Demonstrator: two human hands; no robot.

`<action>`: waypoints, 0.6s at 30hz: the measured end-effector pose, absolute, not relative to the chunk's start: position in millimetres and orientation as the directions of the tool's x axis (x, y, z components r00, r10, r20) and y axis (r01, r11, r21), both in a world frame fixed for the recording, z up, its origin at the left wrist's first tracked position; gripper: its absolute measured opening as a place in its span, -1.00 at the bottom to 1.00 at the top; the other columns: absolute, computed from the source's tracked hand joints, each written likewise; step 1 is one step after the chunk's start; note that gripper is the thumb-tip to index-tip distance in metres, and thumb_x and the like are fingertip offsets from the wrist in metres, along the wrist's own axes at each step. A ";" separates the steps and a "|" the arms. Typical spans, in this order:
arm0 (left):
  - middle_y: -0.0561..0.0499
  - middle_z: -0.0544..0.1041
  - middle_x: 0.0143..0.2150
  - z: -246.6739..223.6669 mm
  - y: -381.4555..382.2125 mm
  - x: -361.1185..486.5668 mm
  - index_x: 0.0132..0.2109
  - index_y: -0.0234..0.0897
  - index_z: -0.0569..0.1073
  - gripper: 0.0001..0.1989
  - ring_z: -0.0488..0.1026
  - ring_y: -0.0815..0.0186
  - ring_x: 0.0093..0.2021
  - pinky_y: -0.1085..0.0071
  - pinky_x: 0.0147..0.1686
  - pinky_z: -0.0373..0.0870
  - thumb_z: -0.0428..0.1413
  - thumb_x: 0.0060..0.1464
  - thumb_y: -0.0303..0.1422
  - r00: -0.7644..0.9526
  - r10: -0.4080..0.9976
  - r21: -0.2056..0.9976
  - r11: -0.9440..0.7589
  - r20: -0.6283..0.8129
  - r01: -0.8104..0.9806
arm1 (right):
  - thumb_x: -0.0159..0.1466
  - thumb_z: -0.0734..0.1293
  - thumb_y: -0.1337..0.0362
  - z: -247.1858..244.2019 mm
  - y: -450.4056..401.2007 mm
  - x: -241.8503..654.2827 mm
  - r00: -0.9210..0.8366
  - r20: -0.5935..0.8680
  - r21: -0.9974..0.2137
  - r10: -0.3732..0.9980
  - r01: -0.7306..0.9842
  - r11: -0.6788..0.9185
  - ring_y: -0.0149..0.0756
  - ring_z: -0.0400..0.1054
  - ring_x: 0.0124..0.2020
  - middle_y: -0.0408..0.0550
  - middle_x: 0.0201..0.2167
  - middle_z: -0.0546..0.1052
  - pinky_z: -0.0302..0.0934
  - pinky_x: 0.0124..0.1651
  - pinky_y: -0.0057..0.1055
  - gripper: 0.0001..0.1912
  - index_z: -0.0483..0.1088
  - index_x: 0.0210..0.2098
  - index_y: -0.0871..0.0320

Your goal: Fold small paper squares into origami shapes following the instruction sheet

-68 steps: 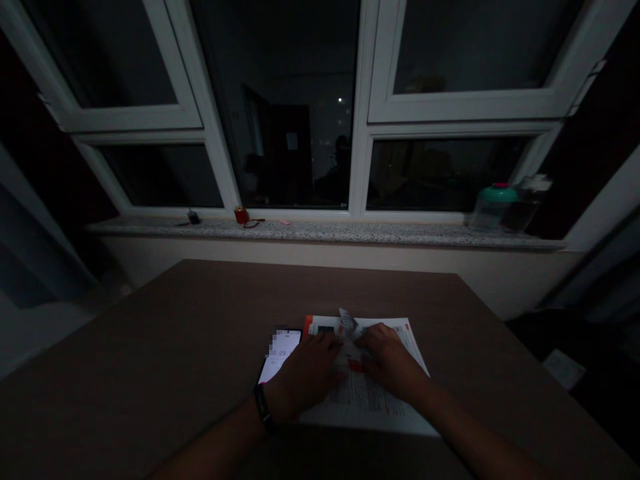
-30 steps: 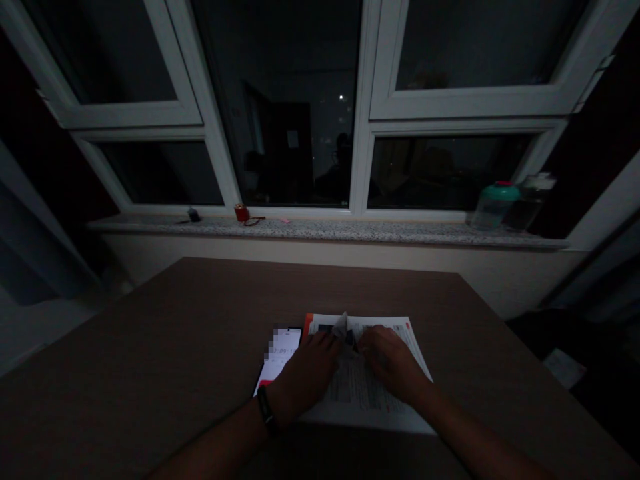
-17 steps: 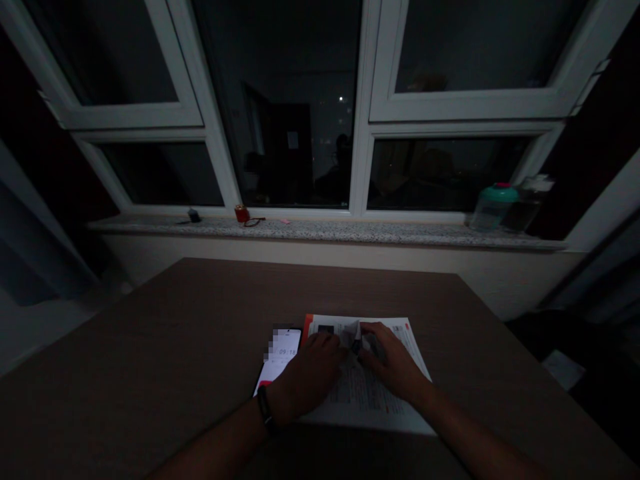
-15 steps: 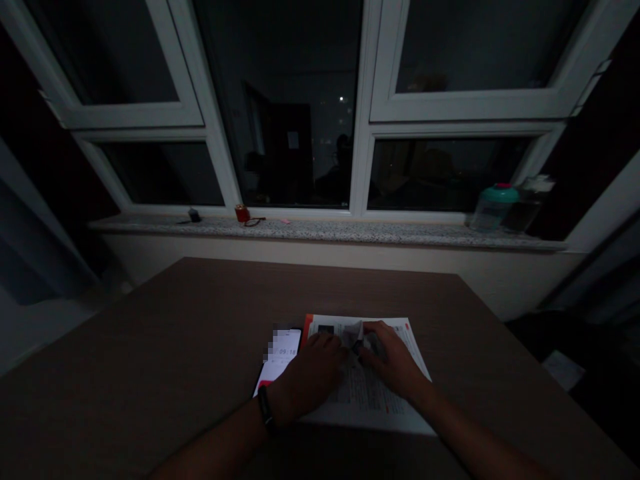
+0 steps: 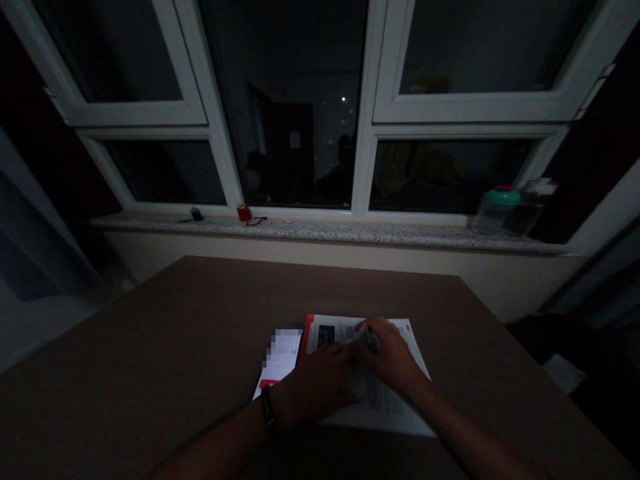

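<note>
A printed booklet with an orange left edge lies on the brown table. Over its upper middle, a small crumpled greyish piece, blurred and dim, sits between my hands. My right hand is closed on it, with fingers curled round from the right. My left hand reaches across the booklet's left part, its fingertips beside the same piece and its thumb apart; whether it grips anything is hidden in shadow. A dark band circles my left wrist. Left of the booklet lies a phone with a lit screen, partly behind my left hand.
Behind the table, a speckled windowsill holds a small red jar, a dark little bottle, a teal-topped container and a clear bottle. A pale sheet lies off the table's right side.
My left hand has shifted slightly down, and its thumb now shows spread out. The greyish piece has moved a little right with my right hand's fingers, uncovering more of the page's top.
</note>
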State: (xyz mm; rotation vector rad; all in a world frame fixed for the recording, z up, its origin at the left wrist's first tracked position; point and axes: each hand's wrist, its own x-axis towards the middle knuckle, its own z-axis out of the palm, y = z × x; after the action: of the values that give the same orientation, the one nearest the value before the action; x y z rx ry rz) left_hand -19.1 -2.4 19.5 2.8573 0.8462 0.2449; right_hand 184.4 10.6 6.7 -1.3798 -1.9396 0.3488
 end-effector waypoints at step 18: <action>-0.13 0.38 0.18 21.5 -7.8 -15.5 0.21 -0.22 0.29 -0.46 0.35 0.04 0.13 0.15 0.11 0.29 0.22 0.19 -0.14 0.836 0.543 0.217 -0.828 0.077 0.518 | 0.15 0.30 0.35 -1.6 13.8 178.7 -0.066 0.428 -0.571 0.901 0.754 0.326 -0.17 0.34 -0.25 -0.08 -0.37 0.46 0.19 -0.17 -0.32 -0.95 0.38 -0.37 0.09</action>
State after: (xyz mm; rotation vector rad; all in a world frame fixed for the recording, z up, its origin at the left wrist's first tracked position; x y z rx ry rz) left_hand -15.5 -7.8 21.5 2.8289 0.8256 0.2009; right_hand 178.7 13.8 -1.6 -1.4646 -1.8521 0.2524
